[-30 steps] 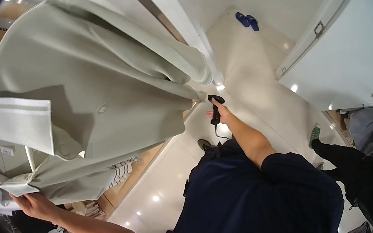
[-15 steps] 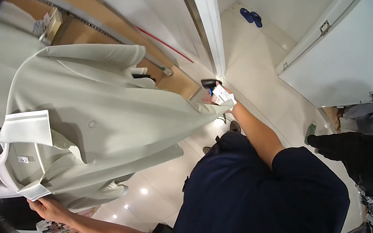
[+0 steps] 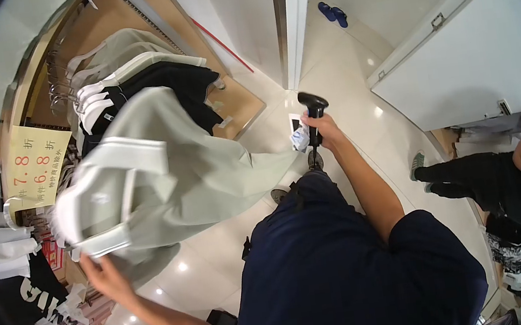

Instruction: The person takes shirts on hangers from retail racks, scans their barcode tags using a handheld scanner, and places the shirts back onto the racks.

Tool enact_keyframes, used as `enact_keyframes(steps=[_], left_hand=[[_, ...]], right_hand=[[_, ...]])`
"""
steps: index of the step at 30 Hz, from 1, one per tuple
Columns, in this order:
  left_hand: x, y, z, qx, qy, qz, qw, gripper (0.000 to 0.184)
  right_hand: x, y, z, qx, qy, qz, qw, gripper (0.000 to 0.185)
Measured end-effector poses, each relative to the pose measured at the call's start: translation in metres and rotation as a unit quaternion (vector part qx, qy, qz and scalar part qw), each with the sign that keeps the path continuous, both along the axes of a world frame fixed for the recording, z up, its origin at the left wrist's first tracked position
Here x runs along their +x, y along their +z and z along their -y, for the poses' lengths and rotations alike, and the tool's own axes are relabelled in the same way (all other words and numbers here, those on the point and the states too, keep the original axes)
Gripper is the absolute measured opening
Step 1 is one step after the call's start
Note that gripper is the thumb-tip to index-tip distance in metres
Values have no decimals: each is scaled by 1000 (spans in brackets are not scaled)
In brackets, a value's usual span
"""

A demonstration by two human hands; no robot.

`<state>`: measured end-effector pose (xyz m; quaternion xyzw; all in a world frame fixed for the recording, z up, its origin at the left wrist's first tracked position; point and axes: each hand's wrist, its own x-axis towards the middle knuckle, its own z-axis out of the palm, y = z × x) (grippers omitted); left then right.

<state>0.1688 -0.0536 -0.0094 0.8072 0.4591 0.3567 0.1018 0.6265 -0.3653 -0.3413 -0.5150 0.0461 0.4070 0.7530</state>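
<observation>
Shirt (image 3: 209, 172): looks light, soft, floppy; collar (image 3: 136, 146) probably best hold. Left hand (image 3: 108, 280) grips it there; right hand (image 3: 330, 131) clasps scanner (image 3: 313, 104).

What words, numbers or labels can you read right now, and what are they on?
"件 7.8 折": yellow sign
"两件 6.8 折": yellow sign
"特价商品除外": yellow sign
Too small or blurred: neck label, paper tag, red sign, black shirt's white print

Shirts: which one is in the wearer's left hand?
The pale green shirt reaching from the left hand toward the right hand; the shirts behind it hang unheld.
</observation>
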Motion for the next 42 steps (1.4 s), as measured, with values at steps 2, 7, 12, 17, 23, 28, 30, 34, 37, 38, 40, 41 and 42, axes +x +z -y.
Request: enact_keyframes(steps=[2,7,12,17,23,28,30,34,37,38,40,41,42], left_hand=[[19,-53,25,-116,-104,54,986,43],[85,-129,85,-335,-314,-26,888,34],[143,-155,103,-481,-382,61,787,30],[177,-169,119,-582,-323,117,737,31],[190,-180,115,-551,-255,247,755,32],[211,-192,117,-523,-244,230,784,33],[223,-189,119,-516,-251,220,789,31],[247,-171,129,-465,-229,158,840,28],[259,-179,132,-441,-224,187,848,28],[264,-178,132,-433,-215,189,855,25],[276,-173,135,-416,-198,195,866,19],[282,-175,136,-413,-202,203,865,20],[287,-179,137,-407,-204,212,864,20]], right_hand=[[-5,54,-7,12,-4,55,998,31],[-39,163,-33,-3,73,211,975,36],[-85,213,-69,-41,238,304,921,31],[-118,221,-89,-65,189,463,864,32],[-128,243,-6,-220,216,247,919,26],[-154,240,-1,-160,271,328,891,29],[-148,234,-6,-120,275,357,885,32],[-122,238,-8,-175,310,266,896,33],[-100,221,0,-145,306,270,901,32],[-92,221,2,-137,309,272,901,32],[-75,223,6,-133,320,274,897,31],[-66,225,9,-136,329,275,893,30],[-58,226,11,-137,339,277,889,30]])
